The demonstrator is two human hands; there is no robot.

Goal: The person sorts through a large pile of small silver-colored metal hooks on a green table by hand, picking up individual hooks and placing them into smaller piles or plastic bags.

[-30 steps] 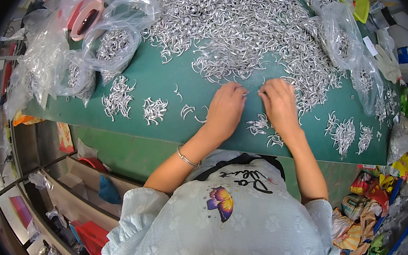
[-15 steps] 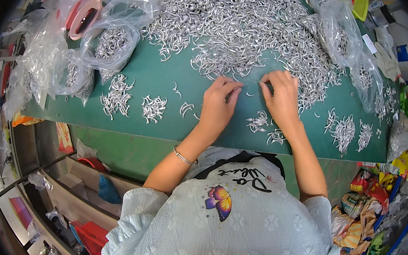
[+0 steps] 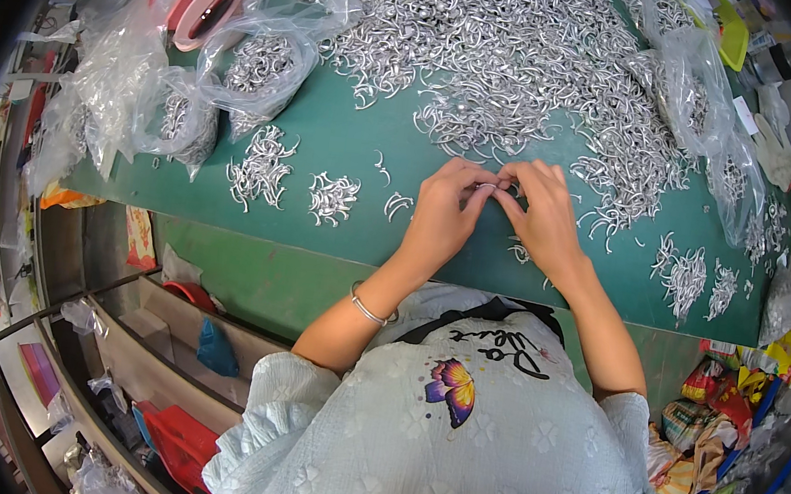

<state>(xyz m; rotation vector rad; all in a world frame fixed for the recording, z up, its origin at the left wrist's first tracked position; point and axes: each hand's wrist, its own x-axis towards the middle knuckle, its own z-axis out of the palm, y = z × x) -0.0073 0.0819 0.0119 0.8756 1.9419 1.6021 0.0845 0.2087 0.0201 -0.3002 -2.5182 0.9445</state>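
Left hand: the bare left hand (image 3: 448, 209) has thumb and forefinger pinched on a thin, silvery metal piece (image 3: 487, 185), only a sliver of it showing.
Right hand: the bare right hand (image 3: 543, 214) has its fingertips right up against the left's, so the two meet over the table; can't tell if it's gripping the piece too.
Wrist: a slim, silver-coloured bangle (image 3: 368, 310) on the left one.
Table: a flat, dark green tabletop (image 3: 360, 128), with both hands near its front edge.
Big heap: a sprawling mound of small, curved, silvery metal bits (image 3: 521, 58) just beyond the hands (seriously, there are loads of them).
Left piles: a loose silvery pile (image 3: 262, 167), a smaller silvery cluster (image 3: 333, 199) beside it, then a few curved silvery strays (image 3: 397, 206) near the left hand.
Right piles: a longish silvery pile (image 3: 684, 282) with a narrow silvery bunch (image 3: 722, 291) next to it.
By the right hand: a partly hidden silvery group (image 3: 518, 250), just under the palm.
Bags: an open, clear plastic bag (image 3: 260, 69) of the same sort of bits, far left.
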